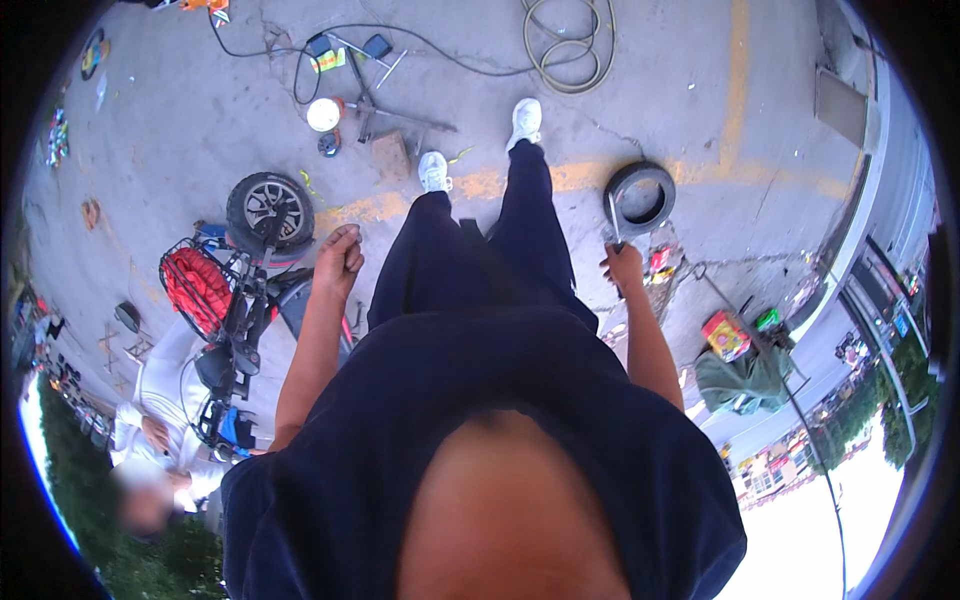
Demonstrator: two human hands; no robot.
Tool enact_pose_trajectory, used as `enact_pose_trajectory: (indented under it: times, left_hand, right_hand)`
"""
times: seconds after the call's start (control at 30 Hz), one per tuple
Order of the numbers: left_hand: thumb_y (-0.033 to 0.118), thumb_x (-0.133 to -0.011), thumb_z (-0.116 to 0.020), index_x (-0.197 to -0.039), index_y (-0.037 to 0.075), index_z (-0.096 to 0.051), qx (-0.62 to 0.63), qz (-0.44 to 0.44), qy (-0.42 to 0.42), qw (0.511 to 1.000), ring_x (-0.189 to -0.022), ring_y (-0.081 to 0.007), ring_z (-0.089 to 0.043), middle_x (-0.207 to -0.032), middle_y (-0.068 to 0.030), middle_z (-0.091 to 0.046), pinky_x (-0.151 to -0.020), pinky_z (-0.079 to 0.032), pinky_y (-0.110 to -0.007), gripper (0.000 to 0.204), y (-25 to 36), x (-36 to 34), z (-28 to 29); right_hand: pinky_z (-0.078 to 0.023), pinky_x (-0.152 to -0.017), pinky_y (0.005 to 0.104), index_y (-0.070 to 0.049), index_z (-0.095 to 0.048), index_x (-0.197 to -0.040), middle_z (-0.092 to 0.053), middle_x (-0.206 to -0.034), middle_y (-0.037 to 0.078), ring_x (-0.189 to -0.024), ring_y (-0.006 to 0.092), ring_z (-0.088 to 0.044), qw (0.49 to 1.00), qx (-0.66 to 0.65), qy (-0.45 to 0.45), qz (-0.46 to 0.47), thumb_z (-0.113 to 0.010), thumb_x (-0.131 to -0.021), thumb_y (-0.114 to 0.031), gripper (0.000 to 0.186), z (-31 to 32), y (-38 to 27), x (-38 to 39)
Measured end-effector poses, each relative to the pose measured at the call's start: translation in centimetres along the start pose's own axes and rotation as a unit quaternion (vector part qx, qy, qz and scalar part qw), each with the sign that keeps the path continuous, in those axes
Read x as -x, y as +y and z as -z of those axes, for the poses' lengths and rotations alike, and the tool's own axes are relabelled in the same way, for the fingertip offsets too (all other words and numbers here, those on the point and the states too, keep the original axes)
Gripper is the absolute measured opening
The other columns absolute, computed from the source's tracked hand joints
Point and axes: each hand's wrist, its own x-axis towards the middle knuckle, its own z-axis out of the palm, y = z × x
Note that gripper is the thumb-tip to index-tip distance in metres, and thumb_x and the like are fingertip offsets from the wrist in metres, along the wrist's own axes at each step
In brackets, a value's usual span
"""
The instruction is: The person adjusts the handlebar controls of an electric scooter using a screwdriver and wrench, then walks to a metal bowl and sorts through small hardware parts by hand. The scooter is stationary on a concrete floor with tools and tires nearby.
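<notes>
Under my white shoes point(526, 122) is grey ground point(660, 105) with yellow bands point(735, 80). A coiled hose point(570, 91) lies toward its far edge; a brown block point(391, 156) sits just left of my shoes, a tyre point(640, 172) to their right, nearer the ground's right edge.

A dark navy shirt point(310, 510) has loose short sleeves point(690, 440), forearms point(310, 350) bare past them; below the shirt come long dark navy trousers point(525, 230), then white shoes point(526, 122).
</notes>
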Motion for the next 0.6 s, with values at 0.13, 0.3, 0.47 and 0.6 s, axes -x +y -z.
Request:
enact_pose_trajectory:
  times: [0.13, 0.3, 0.47, 0.6]
  left_hand:
    - [0.007, -0.086, -0.061, -0.091, 0.004, -0.059, 0.001, -0.009, 0.079, 0.997, -0.039, -0.0067, -0.029, -0.061, 0.0015, -0.045, -0.039, -0.022, -0.023, 0.007, -1.9, -0.5, -2.0]
    - [0.009, -0.085, -0.062, -0.085, 0.006, -0.058, 0.045, -0.027, 0.161, 0.986, -0.038, -0.0074, -0.029, -0.058, 0.0024, -0.043, -0.037, -0.021, -0.024, 0.005, -4.2, 1.0, -5.2]
    - [0.012, -0.086, -0.061, -0.082, 0.009, -0.056, 0.037, -0.007, 0.158, 0.987, -0.039, -0.0083, -0.031, -0.056, 0.0031, -0.040, -0.037, -0.023, -0.025, 0.007, -7.3, -0.4, -6.1]
    - [0.012, -0.086, -0.061, -0.084, 0.009, -0.056, 0.032, -0.003, 0.173, 0.984, -0.039, -0.0080, -0.032, -0.057, 0.0030, -0.041, -0.037, -0.025, -0.025, 0.006, -7.3, -2.0, -7.9]
  right_hand:
    - [-0.048, -0.037, 0.0330, 0.005, -0.057, -0.078, -0.061, -0.055, 0.015, -0.041, 0.0212, -0.059, 0.994, -0.084, -0.065, -0.039, -0.058, -0.090, -0.033, 0.040, 3.6, -2.5, -1.4]
    - [-0.047, -0.037, 0.0332, 0.006, -0.058, -0.078, -0.060, -0.054, 0.014, -0.039, 0.0210, -0.058, 0.988, -0.078, -0.129, -0.017, -0.060, -0.089, -0.031, 0.038, 9.1, -5.9, -5.4]
    - [-0.049, -0.040, 0.0341, 0.005, -0.061, -0.074, -0.061, -0.055, 0.014, -0.043, 0.0217, -0.060, 0.995, 0.011, -0.086, 0.053, -0.059, -0.088, -0.030, 0.038, 14.7, -8.1, -9.7]
    - [-0.051, -0.052, 0.0383, 0.003, -0.058, -0.081, -0.061, -0.061, 0.017, -0.050, 0.0268, -0.062, 0.990, 0.059, -0.064, 0.114, -0.064, -0.083, -0.033, 0.037, 18.4, -10.4, -14.7]
